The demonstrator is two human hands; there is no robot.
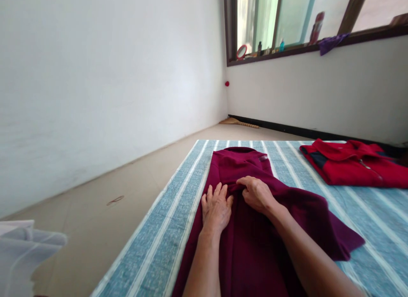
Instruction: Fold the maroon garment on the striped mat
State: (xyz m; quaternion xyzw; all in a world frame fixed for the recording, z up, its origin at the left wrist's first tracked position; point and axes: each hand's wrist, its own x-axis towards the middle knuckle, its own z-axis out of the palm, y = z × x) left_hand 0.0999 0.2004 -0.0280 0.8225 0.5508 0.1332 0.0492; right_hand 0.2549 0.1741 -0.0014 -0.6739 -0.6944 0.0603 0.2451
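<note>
A maroon garment (251, 241) lies lengthwise on a blue-and-white striped mat (165, 233), collar end away from me. My left hand (216, 207) rests flat on the cloth with fingers stretched out. Beside it, my right hand (257, 194) has its fingers curled down onto a raised fold of the same garment, pinching the fabric near its middle. One sleeve or flap of the maroon garment spreads out to the right.
A folded red garment (353, 165) lies at the mat's far right. Bare beige floor (105, 190) runs along the white wall at left. A broom (239, 123) lies in the far corner. A window sill (287, 48) holds small bottles and a purple cloth. White fabric (22, 254) shows at lower left.
</note>
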